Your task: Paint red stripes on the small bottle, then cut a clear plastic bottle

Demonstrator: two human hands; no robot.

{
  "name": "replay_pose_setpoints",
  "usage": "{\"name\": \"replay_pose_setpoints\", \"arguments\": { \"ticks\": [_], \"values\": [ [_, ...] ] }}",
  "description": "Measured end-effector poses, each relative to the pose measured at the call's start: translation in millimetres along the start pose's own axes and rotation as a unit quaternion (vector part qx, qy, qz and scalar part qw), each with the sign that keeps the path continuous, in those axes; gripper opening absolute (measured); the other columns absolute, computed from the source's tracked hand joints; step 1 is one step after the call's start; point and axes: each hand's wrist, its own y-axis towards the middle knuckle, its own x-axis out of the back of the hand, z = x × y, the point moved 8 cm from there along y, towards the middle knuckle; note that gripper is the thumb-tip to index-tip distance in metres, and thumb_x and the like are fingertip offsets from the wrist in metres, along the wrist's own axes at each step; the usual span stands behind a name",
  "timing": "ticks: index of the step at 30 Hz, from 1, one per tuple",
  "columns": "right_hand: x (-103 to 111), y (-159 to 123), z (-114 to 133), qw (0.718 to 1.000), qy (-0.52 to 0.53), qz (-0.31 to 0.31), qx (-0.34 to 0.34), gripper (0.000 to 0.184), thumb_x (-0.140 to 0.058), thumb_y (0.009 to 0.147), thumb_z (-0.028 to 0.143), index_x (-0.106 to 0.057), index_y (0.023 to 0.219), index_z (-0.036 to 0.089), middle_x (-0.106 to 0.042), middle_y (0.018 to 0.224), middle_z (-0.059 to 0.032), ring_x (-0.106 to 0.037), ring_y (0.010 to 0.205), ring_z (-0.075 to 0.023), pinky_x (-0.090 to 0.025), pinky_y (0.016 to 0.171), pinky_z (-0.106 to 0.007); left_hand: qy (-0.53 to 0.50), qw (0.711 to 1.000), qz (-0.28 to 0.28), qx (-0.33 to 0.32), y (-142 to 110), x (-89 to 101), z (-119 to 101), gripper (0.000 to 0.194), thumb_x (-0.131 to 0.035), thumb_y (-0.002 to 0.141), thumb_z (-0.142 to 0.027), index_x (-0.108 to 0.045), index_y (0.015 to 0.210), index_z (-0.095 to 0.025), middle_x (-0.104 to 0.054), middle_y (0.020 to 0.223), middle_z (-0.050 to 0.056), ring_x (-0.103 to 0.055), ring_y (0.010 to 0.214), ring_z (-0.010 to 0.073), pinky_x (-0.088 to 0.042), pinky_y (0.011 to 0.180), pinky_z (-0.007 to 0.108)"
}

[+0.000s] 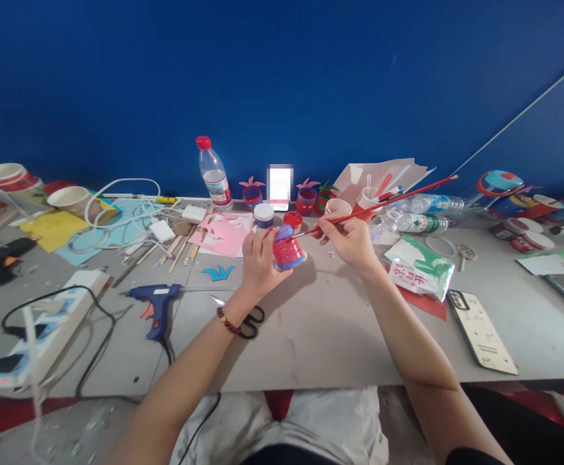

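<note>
My left hand [258, 258] is wrapped round a small cup [288, 250] painted red and blue-purple, held on its side just above the grey table [330, 336]. My right hand [349, 237] pinches a long red-handled paintbrush [383, 200], whose tip touches the cup's red band. A small open pot of red paint [292, 220] and a white-lidded paint jar [263, 214] stand just behind the cup. A bead bracelet is on my left wrist.
A blue glue gun [156, 303], scissors [247, 320] and a power strip [44, 329] lie to the left. A water bottle [214, 173], pink paper [226, 236], wooden sticks and finished cups stand at the back. A phone [480, 329] and a green-white packet [422, 268] lie to the right.
</note>
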Motion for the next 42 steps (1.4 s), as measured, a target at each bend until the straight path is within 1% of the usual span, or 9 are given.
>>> {"name": "replay_pose_setpoints", "arguments": {
  "ticks": [7,12,14,17,21,26,30,38,42],
  "values": [
    [6,2,-1,1.0,-0.016,-0.011,0.007,0.044,-0.071,0.079,0.061,-0.071,0.079,0.018,-0.073,0.074,-0.0066,-0.071,0.067,-0.0183,-0.06,0.056,-0.03,-0.011,1.0,0.001,0.009,-2,-1.6,4,0.091,-0.083,0.059,-0.039,-0.045,0.139,-0.017,-0.057,0.128,0.017,-0.053,0.124,0.0367,-0.037,0.114,0.054],
    [13,2,2,0.999,-0.038,-0.032,0.017,0.042,-0.071,0.08,0.059,-0.071,0.078,0.017,-0.073,0.075,-0.0067,-0.071,0.066,-0.0183,-0.06,0.056,-0.031,-0.022,1.0,-0.019,0.005,-2,0.7,8,0.093,-0.083,0.059,-0.037,-0.043,0.14,-0.015,-0.055,0.128,0.019,-0.052,0.123,0.0372,-0.041,0.11,0.053],
    [14,1,2,0.999,-0.035,-0.032,0.014,0.042,-0.072,0.08,0.059,-0.071,0.079,0.017,-0.073,0.075,-0.0068,-0.071,0.066,-0.0182,-0.06,0.056,-0.031,-0.024,1.0,-0.019,0.006,-2,0.2,9,0.093,-0.083,0.059,-0.037,-0.043,0.14,-0.015,-0.055,0.127,0.019,-0.052,0.123,0.0372,-0.041,0.11,0.054],
    [8,0,2,1.0,-0.019,-0.005,0.009,0.038,-0.07,0.083,0.055,-0.071,0.081,0.017,-0.074,0.077,-0.0071,-0.07,0.067,-0.0169,-0.059,0.057,-0.029,-0.026,1.0,-0.01,0.012,-2,-1.8,11,0.094,-0.083,0.059,-0.036,-0.043,0.141,-0.016,-0.054,0.128,0.018,-0.051,0.124,0.0372,-0.039,0.112,0.054],
    [-5,-4,-2,0.999,0.004,0.036,-0.006,0.034,-0.069,0.086,0.05,-0.072,0.083,0.016,-0.074,0.075,-0.0069,-0.07,0.068,-0.0169,-0.06,0.06,-0.03,-0.023,1.0,-0.016,0.0,-2,-1.3,9,0.094,-0.082,0.059,-0.036,-0.042,0.142,-0.017,-0.054,0.127,0.017,-0.051,0.124,0.0364,-0.039,0.112,0.053],
    [-14,-6,-3,0.999,-0.004,0.038,0.0,0.033,-0.069,0.085,0.048,-0.073,0.083,0.015,-0.075,0.08,-0.0085,-0.071,0.07,-0.0179,-0.059,0.061,-0.031,-0.021,1.0,-0.016,-0.014,-3,-2.9,9,0.094,-0.082,0.059,-0.038,-0.043,0.141,-0.014,-0.055,0.127,0.019,-0.05,0.123,0.0371,-0.039,0.111,0.054],
    [-10,-3,-1,0.999,-0.032,0.028,0.01,0.032,-0.068,0.085,0.047,-0.073,0.082,0.016,-0.074,0.075,-0.0075,-0.07,0.067,-0.0181,-0.057,0.06,-0.032,-0.013,0.999,-0.029,-0.025,-3,-2.3,9,0.095,-0.082,0.059,-0.038,-0.042,0.142,-0.014,-0.055,0.126,0.019,-0.052,0.121,0.0364,-0.041,0.109,0.052],
    [6,1,0,0.997,-0.069,-0.011,0.023,0.032,-0.067,0.085,0.049,-0.071,0.079,0.017,-0.074,0.073,-0.0067,-0.069,0.065,-0.0181,-0.056,0.058,-0.032,-0.015,0.998,-0.048,-0.026,-2,0.9,8,0.092,-0.083,0.058,-0.037,-0.044,0.139,-0.013,-0.056,0.124,0.018,-0.054,0.119,0.0355,-0.041,0.109,0.051],
    [14,1,-4,0.997,-0.07,-0.029,0.015,0.035,-0.069,0.084,0.051,-0.071,0.079,0.017,-0.074,0.076,-0.0075,-0.07,0.067,-0.0191,-0.057,0.058,-0.032,-0.019,0.999,-0.033,0.002,-2,-1.8,13,0.092,-0.083,0.057,-0.038,-0.045,0.138,-0.015,-0.056,0.125,0.018,-0.053,0.12,0.0362,-0.039,0.111,0.053]
  ]
}}
